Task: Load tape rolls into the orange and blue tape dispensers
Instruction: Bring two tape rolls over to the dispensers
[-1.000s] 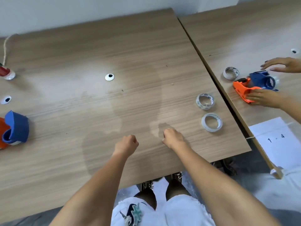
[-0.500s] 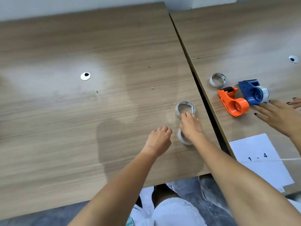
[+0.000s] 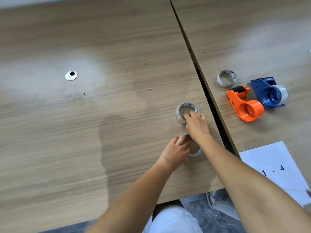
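Two clear tape rolls lie flat near the right edge of my wooden table point(image 3: 117, 115). My right hand point(image 3: 196, 125) pinches the near rim of the far tape roll point(image 3: 182, 106). My left hand point(image 3: 175, 152) curls its fingers on the left rim of the near tape roll point(image 3: 196, 153), which my right wrist partly hides. On the neighbouring table to the right lie the orange dispenser point(image 3: 244, 105), its hub bare, and the blue dispenser point(image 3: 267, 93) with a clear roll on its hub. A third tape roll point(image 3: 226, 78) stands on its side just behind them.
A dark gap point(image 3: 210, 98) separates the two tables. A white sheet marked "1 - 4" point(image 3: 276, 167) lies at the right table's front edge. A round metal grommet point(image 3: 71, 75) sits in my table at the left. My knees and the grey floor show below.
My left hand has moved right onto the near roll, and my right hand has closed on the far roll's rim. The other person's hand has gone from beside the dispensers.
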### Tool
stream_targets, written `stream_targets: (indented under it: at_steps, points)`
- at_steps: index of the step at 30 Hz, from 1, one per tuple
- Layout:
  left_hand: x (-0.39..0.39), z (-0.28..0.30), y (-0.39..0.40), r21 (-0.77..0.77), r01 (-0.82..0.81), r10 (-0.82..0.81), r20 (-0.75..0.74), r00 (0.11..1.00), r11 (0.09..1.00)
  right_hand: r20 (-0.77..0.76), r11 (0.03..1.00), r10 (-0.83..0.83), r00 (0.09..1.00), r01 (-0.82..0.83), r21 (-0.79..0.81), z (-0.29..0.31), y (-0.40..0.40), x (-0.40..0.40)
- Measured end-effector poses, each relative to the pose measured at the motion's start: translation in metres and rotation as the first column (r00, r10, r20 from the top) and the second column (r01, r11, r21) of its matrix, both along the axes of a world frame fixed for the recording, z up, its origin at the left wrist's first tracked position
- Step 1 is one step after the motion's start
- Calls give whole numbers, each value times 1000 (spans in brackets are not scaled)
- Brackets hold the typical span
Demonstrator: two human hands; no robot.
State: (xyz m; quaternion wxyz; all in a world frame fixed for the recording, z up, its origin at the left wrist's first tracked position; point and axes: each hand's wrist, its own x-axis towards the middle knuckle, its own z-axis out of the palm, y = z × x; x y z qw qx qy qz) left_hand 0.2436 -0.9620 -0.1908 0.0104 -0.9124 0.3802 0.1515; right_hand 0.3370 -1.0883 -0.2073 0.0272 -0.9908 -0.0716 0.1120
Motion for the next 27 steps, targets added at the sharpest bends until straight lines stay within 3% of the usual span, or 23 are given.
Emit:
stream_targets:
  at_steps: [9, 18, 27]
  points:
    - [7, 13, 15, -61, 58, -49, 141, 989, 996, -11, 998, -62, 998, 62, 18, 17, -3, 1]
    - [-4, 24, 49, -85, 9, 4, 152, 988, 996, 140, 997, -79, 987, 79, 12, 44, -10, -10]
    - [-6, 63, 162, -121, -165, 186, 198, 962, 979, 25, 996, -83, 996, 82, 24, 68, 58, -41]
